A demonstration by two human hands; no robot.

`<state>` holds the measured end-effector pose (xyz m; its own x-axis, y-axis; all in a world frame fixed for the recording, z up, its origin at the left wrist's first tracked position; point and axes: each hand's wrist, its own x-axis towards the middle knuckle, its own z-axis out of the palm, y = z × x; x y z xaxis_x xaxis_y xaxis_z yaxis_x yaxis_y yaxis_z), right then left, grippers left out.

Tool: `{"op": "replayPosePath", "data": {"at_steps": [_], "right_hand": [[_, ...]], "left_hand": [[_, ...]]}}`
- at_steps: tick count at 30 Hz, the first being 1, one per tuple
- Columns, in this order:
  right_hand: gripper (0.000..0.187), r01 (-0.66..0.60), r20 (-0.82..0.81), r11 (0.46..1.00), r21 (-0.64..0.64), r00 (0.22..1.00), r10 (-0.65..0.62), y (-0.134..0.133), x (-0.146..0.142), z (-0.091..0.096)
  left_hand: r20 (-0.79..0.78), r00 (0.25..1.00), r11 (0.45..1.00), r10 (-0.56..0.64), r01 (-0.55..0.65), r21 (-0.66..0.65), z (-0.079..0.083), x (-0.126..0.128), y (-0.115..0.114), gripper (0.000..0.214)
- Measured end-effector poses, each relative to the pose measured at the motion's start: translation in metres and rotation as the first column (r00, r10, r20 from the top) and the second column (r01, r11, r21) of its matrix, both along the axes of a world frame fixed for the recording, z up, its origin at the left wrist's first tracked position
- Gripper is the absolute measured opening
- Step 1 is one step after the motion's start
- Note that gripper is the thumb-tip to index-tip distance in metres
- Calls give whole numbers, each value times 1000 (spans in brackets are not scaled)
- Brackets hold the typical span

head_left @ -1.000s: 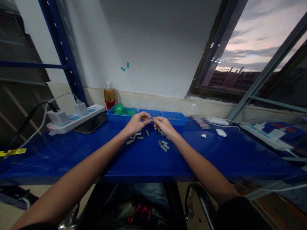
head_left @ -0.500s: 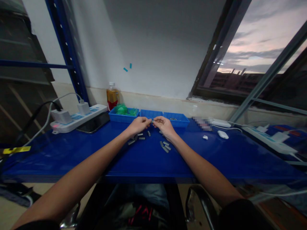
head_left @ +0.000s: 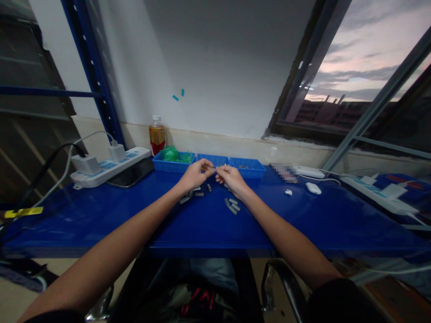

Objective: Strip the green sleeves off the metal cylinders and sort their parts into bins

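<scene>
My left hand and my right hand meet fingertip to fingertip just above the blue table. Both are closed in a pinch on one small grey metal piece held between them. Several more small grey metal pieces lie on the table below: one group under my left hand, another group by my right wrist. Right behind my hands stands a row of blue trays; the left one holds green bags.
A drink bottle stands at the wall. At the left lie a white power strip with plugged chargers and a dark phone. To the right are a white mouse, a small white item and another power strip.
My hands stay together on the small metal piece; the fingers have shifted slightly and the hands rose a little. The view has barely moved.
</scene>
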<state>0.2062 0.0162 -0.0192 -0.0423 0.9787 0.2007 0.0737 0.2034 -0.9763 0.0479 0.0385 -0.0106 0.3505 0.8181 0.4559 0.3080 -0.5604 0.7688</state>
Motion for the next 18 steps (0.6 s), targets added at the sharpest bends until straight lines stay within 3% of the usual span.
{"op": "replayPosePath", "data": {"at_steps": [5, 10, 14, 18], "right_hand": [[26, 17, -1, 994, 106, 1000, -17, -2, -1, 1], [25, 16, 26, 985, 173, 999, -21, -3, -3, 3], [26, 49, 9, 994, 103, 999, -50, -3, -1, 6], [37, 11, 96, 1000, -2, 995, -11, -1, 3, 6]], "left_hand": [[-89, 995, 981, 55, -70, -178, 2, -3, -1, 48], [-122, 992, 988, -6, -13, -154, 0, -3, 3, 42], [-13, 1000, 994, -25, 23, -108, 2, -3, 3, 28], [44, 998, 997, -52, 55, -55, 4, -3, 3, 19]]}}
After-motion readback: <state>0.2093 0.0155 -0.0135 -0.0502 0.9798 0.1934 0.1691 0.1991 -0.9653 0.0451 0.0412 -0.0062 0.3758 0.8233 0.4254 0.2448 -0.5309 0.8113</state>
